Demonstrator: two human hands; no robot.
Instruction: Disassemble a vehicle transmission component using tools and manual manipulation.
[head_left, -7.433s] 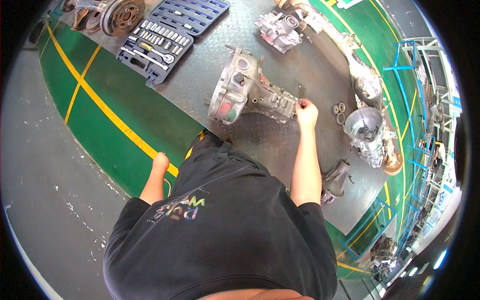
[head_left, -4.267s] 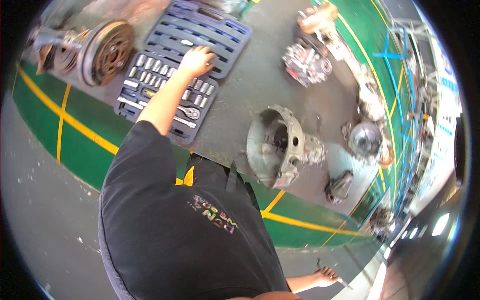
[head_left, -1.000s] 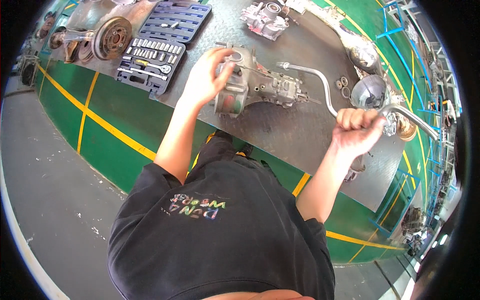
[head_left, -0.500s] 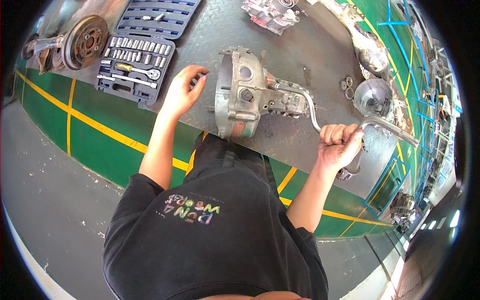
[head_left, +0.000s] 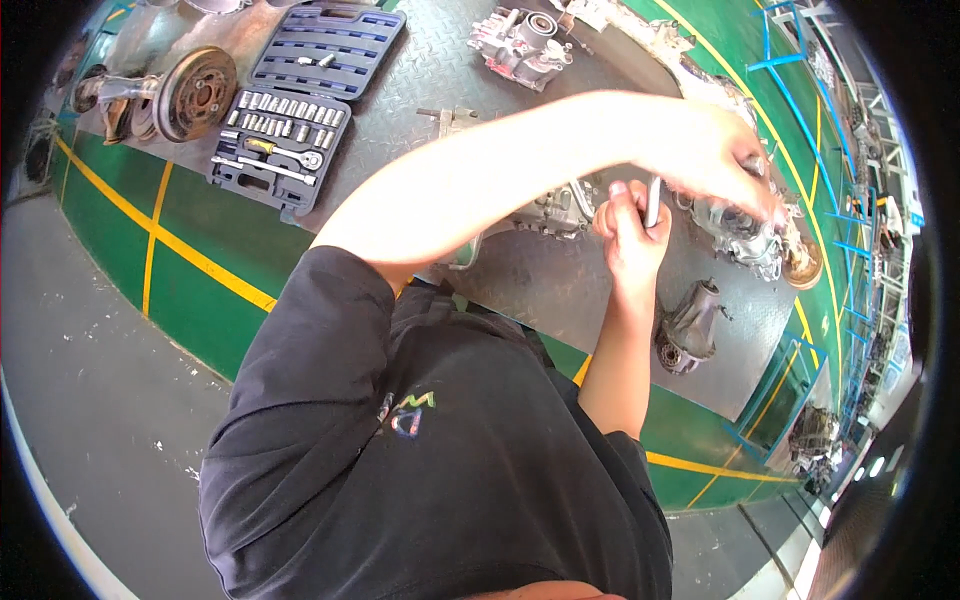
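The left hand (head_left: pixel 722 160) has swung right across the bench since a moment ago, and the right hand (head_left: pixel 630 228) has come in closer to the gear housing (head_left: pixel 550 215)!

On the far left, a rusty wheel drum (head_left: pixel 200 95) sits on its axle. Next along, the tool case (head_left: pixel 365 65) lies open, sockets in rows, a yellow-handled ratchet (head_left: pixel 290 153) below them. Now the gear housing, lying on the metal bench (head_left: pixel 540 290), its middle hidden under the outstretched left forearm. Beyond it, a smaller engine part (head_left: pixel 522 48) stands at the far side.

Right of the housing, the right fist is clamped around the bent metal bar (head_left: pixel 653 200), thumb up, a length of it showing above the fist. Nearer and further right, a dark casting (head_left: pixel 690 328) lies alone. And here's the left hand, beyond the right one, over the bell-shaped part (head_left: pixel 735 225), its fingers curled; whether they're closed on the bar, I can't tell.
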